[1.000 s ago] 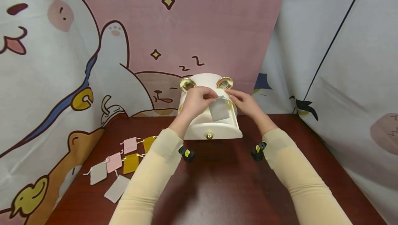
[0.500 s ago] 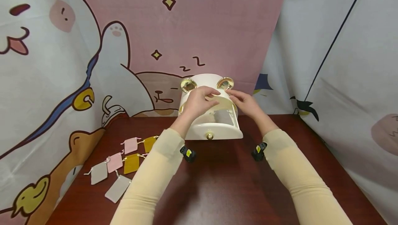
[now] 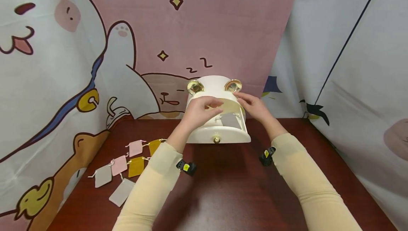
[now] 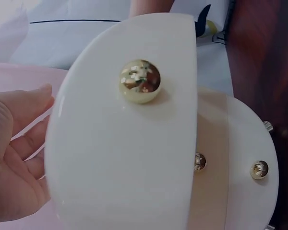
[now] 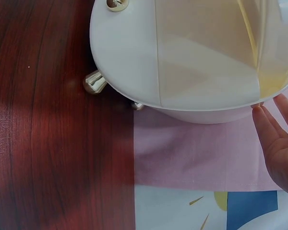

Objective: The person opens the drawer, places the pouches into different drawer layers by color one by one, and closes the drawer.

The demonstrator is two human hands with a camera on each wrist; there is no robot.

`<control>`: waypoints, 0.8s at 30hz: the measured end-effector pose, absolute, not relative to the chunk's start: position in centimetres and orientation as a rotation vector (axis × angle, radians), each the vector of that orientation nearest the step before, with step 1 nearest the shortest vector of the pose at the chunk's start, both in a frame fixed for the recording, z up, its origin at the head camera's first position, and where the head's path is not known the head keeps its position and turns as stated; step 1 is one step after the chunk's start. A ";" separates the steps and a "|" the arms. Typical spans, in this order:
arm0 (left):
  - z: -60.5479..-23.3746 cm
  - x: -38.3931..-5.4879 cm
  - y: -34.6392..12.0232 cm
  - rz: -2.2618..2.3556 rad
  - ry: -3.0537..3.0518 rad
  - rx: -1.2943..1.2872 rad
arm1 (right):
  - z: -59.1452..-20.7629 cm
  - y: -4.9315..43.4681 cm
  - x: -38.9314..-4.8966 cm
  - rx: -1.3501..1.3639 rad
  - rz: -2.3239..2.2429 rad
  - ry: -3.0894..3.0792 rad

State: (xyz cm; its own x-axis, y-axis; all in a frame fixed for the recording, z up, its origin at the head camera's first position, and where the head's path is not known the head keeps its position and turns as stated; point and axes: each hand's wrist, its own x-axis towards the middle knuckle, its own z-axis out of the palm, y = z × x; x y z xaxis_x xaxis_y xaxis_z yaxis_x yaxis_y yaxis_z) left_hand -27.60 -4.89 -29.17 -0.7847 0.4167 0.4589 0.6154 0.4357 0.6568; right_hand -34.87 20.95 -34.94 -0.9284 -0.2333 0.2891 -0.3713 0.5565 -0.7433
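Grey pouch (image 3: 231, 121) lies in the pulled-out drawer (image 3: 234, 137), probably best left flat and well inside, the left hand (image 3: 200, 113) loose and empty, the right hand (image 3: 254, 107) touching the box (image 3: 214, 82) with relaxed fingers.

The grey pouch (image 3: 231, 120), a second ago pinched in the left hand (image 3: 199, 113) and hanging over the pulled-out drawer (image 3: 197, 137), now lies inside it, towards the right side. The left hand has let go, its thumb and fingers parted, and it has drawn back nearer and a little left.
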 end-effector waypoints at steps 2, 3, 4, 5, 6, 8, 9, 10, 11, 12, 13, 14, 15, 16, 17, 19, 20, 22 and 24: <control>-29.2 -27.2 -5.4 -1.261 -2.472 -0.906 | -34.9 21.0 -34.9 0.512 1.317 -2.630; -29.2 -27.0 -5.7 -1.256 -2.479 -0.907 | -34.9 21.0 -34.9 0.511 1.316 -2.631; -29.2 -26.9 -6.1 -1.249 -2.483 -0.908 | -34.9 21.0 -34.9 0.510 1.316 -2.631; -29.3 -26.7 -6.4 -1.237 -2.487 -0.907 | -34.9 21.0 -34.8 0.511 1.317 -2.630; -29.3 -26.5 -6.8 -1.228 -2.491 -0.906 | -35.0 21.0 -34.8 0.512 1.316 -2.630; -29.5 -26.3 -7.5 -1.212 -2.487 -0.910 | -35.0 21.0 -34.8 0.517 1.315 -2.627; -29.6 -26.1 -7.8 -1.211 -2.485 -0.912 | -35.0 21.0 -34.8 0.519 1.314 -2.625; -29.8 -26.1 -8.1 -1.207 -2.486 -0.908 | -35.0 21.0 -34.8 0.521 1.317 -2.622; -29.9 -25.9 -8.5 -1.202 -2.488 -0.903 | -35.0 21.0 -34.9 0.522 1.317 -2.620; -30.1 -25.8 -8.8 -1.204 -2.491 -0.893 | -35.0 21.0 -34.9 0.521 1.318 -2.620; -30.3 -25.6 -9.2 -1.203 -2.493 -0.881 | -35.0 21.0 -34.9 0.521 1.320 -2.620; -30.5 -25.4 -9.6 -1.202 -2.498 -0.865 | -35.1 21.0 -34.9 0.519 1.321 -2.623; -30.6 -25.2 -10.0 -1.202 -2.498 -0.850 | -35.1 21.0 -34.9 0.518 1.320 -2.625; -30.8 -25.1 -10.3 -1.205 -2.494 -0.834 | -35.1 21.0 -34.9 0.517 1.319 -2.628; -31.0 -24.9 -10.7 -1.209 -2.491 -0.820 | -35.1 21.0 -34.9 0.514 1.316 -2.632; -31.5 -24.6 -11.5 -1.228 -2.480 -0.796 | -35.1 21.0 -34.9 0.511 1.312 -2.638; -31.7 -24.5 -11.9 -1.239 -2.475 -0.785 | -35.2 21.0 -34.9 0.509 1.310 -2.640; -32.1 -24.2 -12.6 -1.267 -2.467 -0.773 | -35.2 21.0 -35.0 0.503 1.310 -2.641; -32.5 -23.9 -13.3 -1.306 -2.471 -0.748 | -35.4 21.1 -35.1 0.498 1.315 -2.640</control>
State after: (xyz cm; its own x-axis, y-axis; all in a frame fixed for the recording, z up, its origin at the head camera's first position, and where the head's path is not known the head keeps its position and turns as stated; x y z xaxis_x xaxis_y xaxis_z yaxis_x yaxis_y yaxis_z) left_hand -23.93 -13.32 -32.52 -0.8374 0.3239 0.4402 0.5462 0.4670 0.6955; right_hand -35.10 21.07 -35.36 -0.9337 -0.2265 0.2774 -0.3578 0.5604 -0.7470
